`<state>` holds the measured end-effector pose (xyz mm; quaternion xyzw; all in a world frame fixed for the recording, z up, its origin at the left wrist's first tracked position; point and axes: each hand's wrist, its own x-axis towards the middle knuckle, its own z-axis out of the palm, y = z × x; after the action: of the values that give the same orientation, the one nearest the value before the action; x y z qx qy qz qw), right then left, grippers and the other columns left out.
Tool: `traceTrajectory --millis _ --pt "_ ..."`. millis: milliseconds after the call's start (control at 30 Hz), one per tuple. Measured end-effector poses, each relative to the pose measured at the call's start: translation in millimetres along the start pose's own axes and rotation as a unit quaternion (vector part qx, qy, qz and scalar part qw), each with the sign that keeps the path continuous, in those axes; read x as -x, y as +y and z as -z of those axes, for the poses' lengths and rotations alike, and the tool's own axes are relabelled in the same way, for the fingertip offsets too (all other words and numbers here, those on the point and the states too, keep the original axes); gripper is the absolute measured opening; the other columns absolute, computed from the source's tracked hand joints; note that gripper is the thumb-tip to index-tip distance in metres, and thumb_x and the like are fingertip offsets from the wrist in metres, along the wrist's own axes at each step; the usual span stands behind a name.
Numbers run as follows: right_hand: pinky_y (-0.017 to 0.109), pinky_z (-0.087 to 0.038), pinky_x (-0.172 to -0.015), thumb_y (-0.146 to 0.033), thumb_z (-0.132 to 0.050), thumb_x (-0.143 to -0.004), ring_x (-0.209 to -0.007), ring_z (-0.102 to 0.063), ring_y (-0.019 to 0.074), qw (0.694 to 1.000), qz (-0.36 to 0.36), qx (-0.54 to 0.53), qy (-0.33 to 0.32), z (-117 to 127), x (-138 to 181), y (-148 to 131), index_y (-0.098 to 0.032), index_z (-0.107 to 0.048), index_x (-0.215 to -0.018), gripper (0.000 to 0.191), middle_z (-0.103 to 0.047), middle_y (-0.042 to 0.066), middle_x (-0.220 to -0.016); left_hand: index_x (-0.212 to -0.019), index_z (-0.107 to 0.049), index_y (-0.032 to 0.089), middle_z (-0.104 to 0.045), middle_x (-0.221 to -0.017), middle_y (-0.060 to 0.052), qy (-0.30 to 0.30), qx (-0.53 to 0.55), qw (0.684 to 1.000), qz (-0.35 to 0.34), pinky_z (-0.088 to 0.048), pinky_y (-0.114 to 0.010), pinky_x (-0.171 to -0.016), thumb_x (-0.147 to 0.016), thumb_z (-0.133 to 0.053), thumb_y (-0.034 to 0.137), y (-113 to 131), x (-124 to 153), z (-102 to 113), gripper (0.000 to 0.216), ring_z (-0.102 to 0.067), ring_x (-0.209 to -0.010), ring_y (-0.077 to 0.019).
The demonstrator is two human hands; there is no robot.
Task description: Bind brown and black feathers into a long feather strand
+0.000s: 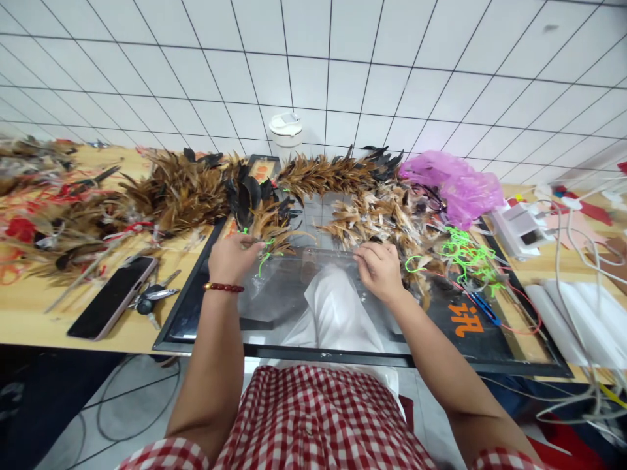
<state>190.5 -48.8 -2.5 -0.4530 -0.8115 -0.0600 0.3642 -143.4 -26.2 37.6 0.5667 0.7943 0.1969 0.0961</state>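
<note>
My left hand (234, 256) is closed around a bunch of black and brown feathers (259, 212) tied with a green cord (264, 251), over a dark glass-topped tray (206, 326). My right hand (379, 267) is curled in a pinch at the edge of a loose pile of tan feathers (377, 219); what its fingers hold is too small to make out. A red bead bracelet (223, 287) sits on my left wrist.
A black phone (113, 297) and keys (149, 299) lie at the left on the wooden table (29, 313). More feather bundles (161, 189) spread across the back, with a white cup (286, 134), a pink plastic bag (453, 186), green cords (465, 258), white cables (578, 287).
</note>
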Motion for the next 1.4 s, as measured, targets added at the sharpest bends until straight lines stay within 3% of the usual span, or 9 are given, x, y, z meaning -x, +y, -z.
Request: traceTrajectory --millis 167,267,333,433,633,833,1033,1233,1400 --pt "0.036 -0.034 -0.083 -0.019 -0.054 -0.092 -0.090 -0.064 0.0169 1.000 0.008 0.004 -0.006 -2 0 0 -0.020 -0.066 -0.095 0.012 -0.072 0.005 -0.099 -0.082 -0.070 0.020 -0.071 -0.098 -0.009 0.155 0.071 0.977 -0.125 -0.046 -0.040 -0.094 -0.078 -0.063 0.034 16 15 11 0.016 -0.063 -0.101 -0.0261" --pt "0.036 -0.033 -0.082 -0.018 -0.053 -0.092 -0.089 -0.063 0.0170 1.000 0.019 0.006 -0.017 -5 1 0 -0.020 -0.066 -0.095 0.013 -0.073 0.005 -0.098 -0.094 -0.068 0.018 -0.070 -0.099 -0.008 0.049 0.120 0.966 -0.226 -0.049 -0.035 -0.092 -0.083 -0.057 0.023 61 26 -9 0.016 -0.065 -0.094 -0.0210" --pt "0.036 -0.033 -0.082 -0.018 -0.053 -0.092 -0.087 -0.063 0.0171 0.999 0.022 0.009 -0.024 -6 2 0 -0.020 -0.066 -0.096 0.014 -0.073 0.005 -0.098 -0.114 -0.064 0.016 -0.066 -0.115 -0.011 -0.048 0.108 0.956 -0.267 -0.051 -0.033 -0.086 -0.078 -0.058 0.010 93 28 -32 0.036 -0.066 -0.087 -0.0186" --pt "0.037 -0.033 -0.083 -0.019 -0.051 -0.092 -0.086 -0.063 0.0175 1.000 0.008 0.014 -0.022 -4 2 4 -0.021 -0.066 -0.096 0.015 -0.073 0.005 -0.098 -0.128 -0.055 0.014 -0.057 -0.126 -0.018 -0.069 0.033 0.960 -0.270 -0.050 -0.036 -0.087 -0.071 -0.056 0.000 129 19 -66 0.059 -0.066 -0.097 -0.0252" --pt "0.038 -0.032 -0.086 -0.023 -0.050 -0.094 -0.093 -0.062 0.0193 0.998 -0.054 0.030 -0.007 2 0 15 -0.021 -0.067 -0.097 0.018 -0.072 0.005 -0.099 -0.118 -0.063 0.014 -0.066 -0.109 -0.016 -0.158 0.089 0.925 -0.334 -0.048 -0.038 -0.096 -0.068 -0.055 -0.004 163 5 -108 0.053 -0.063 -0.106 -0.0291" --pt "0.035 -0.031 -0.080 -0.034 -0.055 -0.092 -0.091 -0.061 0.0207 0.991 -0.127 0.045 -0.022 -1 -1 22 -0.020 -0.068 -0.096 0.019 -0.071 0.006 -0.095 -0.121 -0.062 0.014 -0.057 -0.126 -0.015 -0.065 0.217 0.926 -0.302 -0.048 -0.036 -0.099 -0.066 -0.053 -0.003 155 17 -109 0.059 -0.061 -0.109 -0.0248" --pt "0.035 -0.033 -0.078 -0.056 -0.067 -0.079 -0.087 -0.058 0.0237 0.985 -0.149 0.063 -0.065 -18 -5 11 -0.019 -0.069 -0.081 0.037 -0.067 0.007 -0.085 -0.105 -0.068 0.016 -0.061 -0.119 -0.012 0.043 0.299 0.925 -0.231 -0.049 -0.035 -0.097 -0.072 -0.050 0.000 136 30 -107 0.040 -0.058 -0.114 -0.0226" --pt "0.034 -0.038 -0.077 -0.024 -0.057 -0.084 -0.087 -0.058 0.0223 0.983 -0.164 0.029 -0.073 -19 -6 18 -0.019 -0.068 -0.082 0.012 -0.067 0.008 -0.089 -0.099 -0.068 0.012 -0.069 -0.098 -0.011 -0.025 0.419 0.889 -0.183 -0.052 -0.031 -0.087 -0.074 -0.053 0.004 131 32 -129 0.031 -0.065 -0.089 -0.0168" --pt "0.027 -0.039 -0.061 -0.042 -0.055 -0.084 -0.061 -0.048 0.0139 0.929 -0.287 -0.228 0.047 -18 -3 36 -0.020 -0.060 -0.080 0.023 -0.057 -0.001 -0.067 -0.088 -0.067 0.013 -0.071 -0.086 -0.007 -0.070 0.523 0.840 -0.125 -0.051 -0.027 -0.079 -0.073 -0.059 0.008 134 34 -129 0.018 -0.065 -0.077 -0.0131"
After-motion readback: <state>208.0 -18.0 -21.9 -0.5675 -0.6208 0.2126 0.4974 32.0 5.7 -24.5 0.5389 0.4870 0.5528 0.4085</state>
